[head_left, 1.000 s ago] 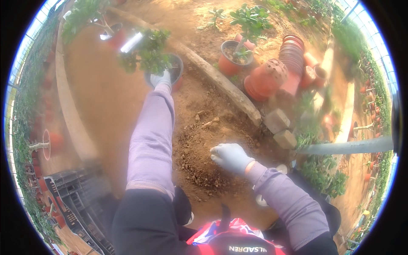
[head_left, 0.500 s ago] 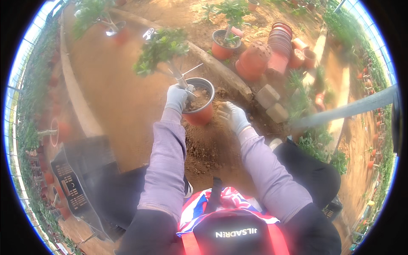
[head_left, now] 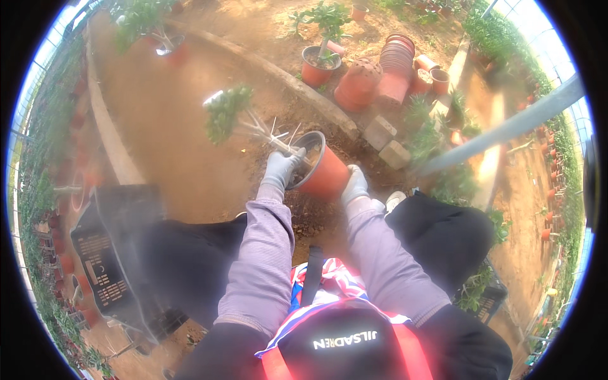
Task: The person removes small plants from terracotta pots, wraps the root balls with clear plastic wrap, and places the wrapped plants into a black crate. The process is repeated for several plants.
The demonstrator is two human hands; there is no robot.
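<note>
An orange-red plant pot (head_left: 328, 172) with a grey inner rim is tipped toward the left above loose dark soil. My gloved left hand (head_left: 280, 168) is closed around the base of a small leafy plant (head_left: 229, 115) at the pot's mouth. Its pale trunk and thin bare twigs slant out to the upper left. Against the pot's bottom end rests my gloved right hand (head_left: 356, 183), gripping it from the right; its fingers are partly hidden by the pot. Some soil shows inside the rim.
Two stone blocks (head_left: 387, 142) lie right of the pot. Behind them stand a stack of nested pots (head_left: 397, 69), an upturned pot (head_left: 359, 85) and a potted plant (head_left: 315, 71). A grey pole (head_left: 506, 126) crosses the right side; a black crate (head_left: 111, 253) is at my left.
The pot has tipped over from nearly upright, its mouth now toward the left, and the plant leans lower. My right hand has moved from the soil beside the pot onto its bottom.
</note>
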